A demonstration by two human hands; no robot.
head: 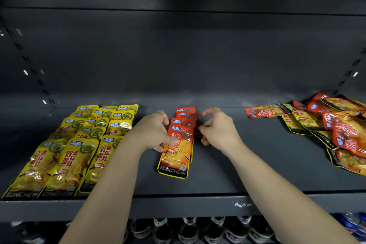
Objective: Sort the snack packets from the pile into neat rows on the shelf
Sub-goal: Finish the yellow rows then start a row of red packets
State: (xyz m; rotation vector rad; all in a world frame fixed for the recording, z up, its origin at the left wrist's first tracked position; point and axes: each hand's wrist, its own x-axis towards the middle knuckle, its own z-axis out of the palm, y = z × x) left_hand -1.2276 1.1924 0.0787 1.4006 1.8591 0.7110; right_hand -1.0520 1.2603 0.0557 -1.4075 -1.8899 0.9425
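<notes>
red packet row (179, 140): open shelf (247, 166) right, yellow rows (79, 144) close left | left hand (155, 132) pinches its left edge | right hand (218, 130) grip curled on its right edge

We see only our two arms, each from the hand back to where the lower edge of the view cuts it off. The left hand (155, 133) and the right hand (218, 132) are bare, and so are the left forearm (111, 184) and the right forearm (277, 184) along all of their visible length. The forearms look smooth and slender, narrow at the wrist and broadening toward the bottom of the view. Knuckles and finger creases show faintly on the backs of the hands; the nails are too blurred for us to describe.
</notes>
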